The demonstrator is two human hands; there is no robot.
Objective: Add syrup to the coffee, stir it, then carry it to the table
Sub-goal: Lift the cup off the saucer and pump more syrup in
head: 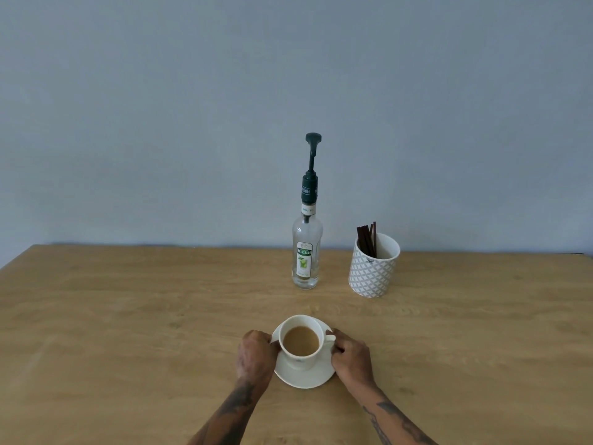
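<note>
Coffee (301, 340), milky brown, fills a white cup (300, 343) that stands on a white saucer (303, 375) near the front edge of the wooden worktop (128, 316). The cup's handle points to the right. Both hands take the saucer from either side: the left hand (256, 354) has its fingers curled at the saucer's left rim, and the right hand (351, 356) has its fingers curled at the right rim, just below the cup's handle. Each grip is closed around the saucer's edge; whether the saucer is lifted off the wood or resting on it cannot be told.

Farther back, well apart from the cup, a clear glass syrup bottle (306, 252) stands upright with a dark green pump (312, 168) on top and a label that reads "Teisseire". Just to its right is a white pot with a grey diamond pattern (373, 269), holding a bunch of dark stirrers (367, 239) that lean to the left. A plain blue-grey wall (192, 107) rises behind the worktop.
</note>
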